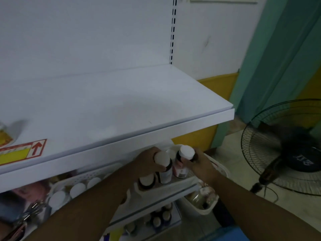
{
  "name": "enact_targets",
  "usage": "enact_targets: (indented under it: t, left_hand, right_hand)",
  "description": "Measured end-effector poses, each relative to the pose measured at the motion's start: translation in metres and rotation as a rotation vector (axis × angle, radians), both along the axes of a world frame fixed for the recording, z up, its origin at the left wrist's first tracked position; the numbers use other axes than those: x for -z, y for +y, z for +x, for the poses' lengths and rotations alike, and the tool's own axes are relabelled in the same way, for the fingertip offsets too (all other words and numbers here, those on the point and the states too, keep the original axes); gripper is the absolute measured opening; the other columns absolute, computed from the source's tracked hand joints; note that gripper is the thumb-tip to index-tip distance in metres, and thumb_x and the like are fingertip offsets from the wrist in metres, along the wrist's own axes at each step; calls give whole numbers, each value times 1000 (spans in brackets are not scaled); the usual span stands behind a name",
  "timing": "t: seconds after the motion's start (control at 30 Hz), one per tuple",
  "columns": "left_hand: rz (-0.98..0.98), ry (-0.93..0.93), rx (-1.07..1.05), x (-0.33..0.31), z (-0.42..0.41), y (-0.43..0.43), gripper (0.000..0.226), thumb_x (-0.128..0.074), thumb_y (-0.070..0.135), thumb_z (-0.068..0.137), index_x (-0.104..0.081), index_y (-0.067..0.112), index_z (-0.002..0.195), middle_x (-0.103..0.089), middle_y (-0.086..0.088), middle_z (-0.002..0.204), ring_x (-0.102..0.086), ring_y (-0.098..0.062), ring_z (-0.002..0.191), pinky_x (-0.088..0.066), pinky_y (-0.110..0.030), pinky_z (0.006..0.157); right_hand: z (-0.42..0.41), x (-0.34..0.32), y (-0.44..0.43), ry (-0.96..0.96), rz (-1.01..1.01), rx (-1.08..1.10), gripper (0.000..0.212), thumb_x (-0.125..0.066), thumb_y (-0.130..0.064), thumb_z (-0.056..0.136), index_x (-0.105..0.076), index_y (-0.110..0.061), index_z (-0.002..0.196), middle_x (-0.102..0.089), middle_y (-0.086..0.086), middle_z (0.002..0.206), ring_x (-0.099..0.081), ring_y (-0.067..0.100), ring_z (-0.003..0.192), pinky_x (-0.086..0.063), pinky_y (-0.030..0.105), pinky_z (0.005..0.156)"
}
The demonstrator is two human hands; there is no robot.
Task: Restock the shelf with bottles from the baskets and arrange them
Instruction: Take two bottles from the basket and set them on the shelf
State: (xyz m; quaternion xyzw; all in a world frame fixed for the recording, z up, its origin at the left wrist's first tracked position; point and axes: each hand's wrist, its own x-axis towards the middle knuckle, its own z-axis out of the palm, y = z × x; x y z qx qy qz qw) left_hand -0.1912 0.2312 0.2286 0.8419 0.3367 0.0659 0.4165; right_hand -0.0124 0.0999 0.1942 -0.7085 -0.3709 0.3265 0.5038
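My left hand [147, 161] grips a dark bottle with a white cap [163, 164], held just below the front edge of the white shelf [121, 108]. My right hand [199, 162] holds a second white-capped bottle [184, 159] with a pinkish label beside it. Both bottles are above a white perforated basket [97, 173] that holds several more white-capped bottles [78, 189]. The shelf's top is mostly bare, with one yellow-labelled item [4, 134] at its far left edge.
A red and yellow arrow sticker [22, 151] lies on the shelf at the front left. A second white basket [203, 203] with items sits lower right. Small bottles [161, 218] stand on a lower shelf. A black standing fan [284, 146] is on the floor at right.
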Motion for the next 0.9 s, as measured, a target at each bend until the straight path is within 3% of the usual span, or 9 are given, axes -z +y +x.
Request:
enact_targets:
  t: [0.13, 0.23, 0.27, 0.37, 0.47, 0.53, 0.6, 0.73, 0.9]
  left_hand:
    - [-211, -193, -147, -46, -23, -20, 36, -84, 19, 66, -61, 23, 93, -66, 3, 92, -62, -6, 78, -53, -18, 63]
    - [-390, -302, -247, -63, -47, -45, 44, -83, 27, 66, -67, 13, 104, -72, -9, 103, -68, -21, 93, -55, -30, 84]
    - [-421, -343, -282, -66, -57, -56, 41, -82, 28, 68, -69, 12, 104, -73, -10, 104, -69, -22, 94, -56, -31, 83]
    - [-345, -361, -449, -72, -89, -90, 25, -80, 31, 70, -70, 16, 88, -75, -8, 88, -72, -17, 75, -55, -23, 58]
    - [-304, -390, -658, -79, -129, -120, 44, -80, 35, 68, -58, 11, 97, -71, -8, 89, -70, -15, 68, -49, -21, 47]
    - [-258, -429, -801, -89, -161, -141, 60, -80, 42, 67, -53, 11, 110, -69, -9, 102, -70, -16, 79, -47, -20, 49]
    - [-248, -486, -903, -107, -195, -160, 68, -79, 44, 66, -52, 8, 116, -68, -10, 107, -68, -21, 92, -50, -25, 61]
    - [-339, -625, -911, -144, -264, -199, 47, -77, 38, 65, -70, 9, 101, -74, -14, 97, -70, -26, 89, -55, -32, 69]
    - [-267, -647, -1159, -179, -331, -233, 43, -73, 30, 77, -64, 3, 109, -72, -18, 101, -67, -28, 81, -53, -32, 63]
  right_hand:
    - [-9, -42, -5, 39, 55, -67, 40, -71, -32, 79, -50, -23, 111, -62, -6, 102, -61, 11, 94, -50, 17, 67]
    - [-28, -67, -16, 109, 51, -203, 37, -70, -37, 79, -53, -25, 110, -64, -4, 101, -62, 6, 86, -50, 14, 61]
    - [-35, -72, -20, 158, 55, -242, 38, -69, -35, 80, -53, -23, 112, -65, -2, 101, -63, 7, 84, -52, 16, 60]
    - [-63, -81, -29, 244, 39, -357, 37, -67, -31, 83, -55, -15, 114, -68, 4, 96, -68, 14, 79, -59, 32, 68]
    - [-104, -88, -29, 282, 54, -495, 30, -68, -30, 82, -61, -13, 106, -71, 6, 89, -71, 18, 75, -58, 31, 61]
    - [-140, -96, -27, 291, 83, -606, 21, -67, -30, 83, -65, -18, 101, -74, 2, 88, -72, 18, 78, -58, 31, 63]
    - [-182, -105, -26, 314, 125, -699, 19, -64, -29, 85, -66, -20, 102, -75, 0, 91, -71, 18, 83, -58, 30, 69]
    - [-268, -135, -28, 447, 146, -852, 18, -59, -29, 88, -66, -20, 102, -76, 3, 92, -71, 21, 85, -57, 33, 73]
    - [-358, -164, -34, 537, 108, -923, 28, -54, -33, 90, -61, -15, 111, -72, 13, 99, -67, 29, 91, -53, 44, 85]
